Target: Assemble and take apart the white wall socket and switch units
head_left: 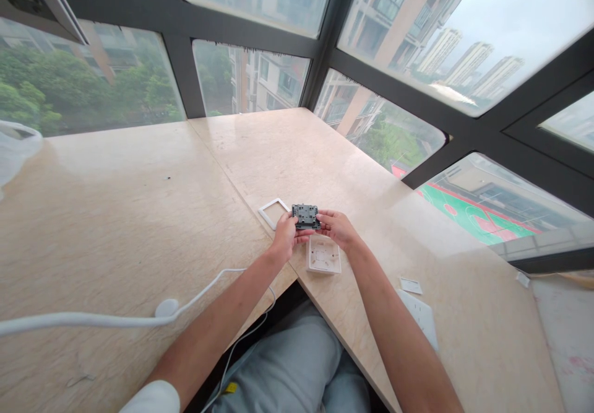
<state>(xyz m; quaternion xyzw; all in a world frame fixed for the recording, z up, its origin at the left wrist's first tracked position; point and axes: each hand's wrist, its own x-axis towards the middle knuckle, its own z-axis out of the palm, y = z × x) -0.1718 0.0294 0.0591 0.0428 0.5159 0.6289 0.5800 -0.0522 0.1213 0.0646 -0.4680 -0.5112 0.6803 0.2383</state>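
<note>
Both hands hold a small dark grey switch module [305,216] just above the marble sill. My left hand [284,238] grips its left edge with the fingers closed. My right hand [338,227] pinches its right edge. Directly below the hands a white square mounting box [323,255] lies on the sill. A white square frame [273,211] lies flat just left of the module.
A beige marble window sill [139,215] wraps round a corner under large windows. A white cable with a round puck [166,307] crosses the left part. A white socket plate [420,315] and a small white piece [411,285] lie at the right.
</note>
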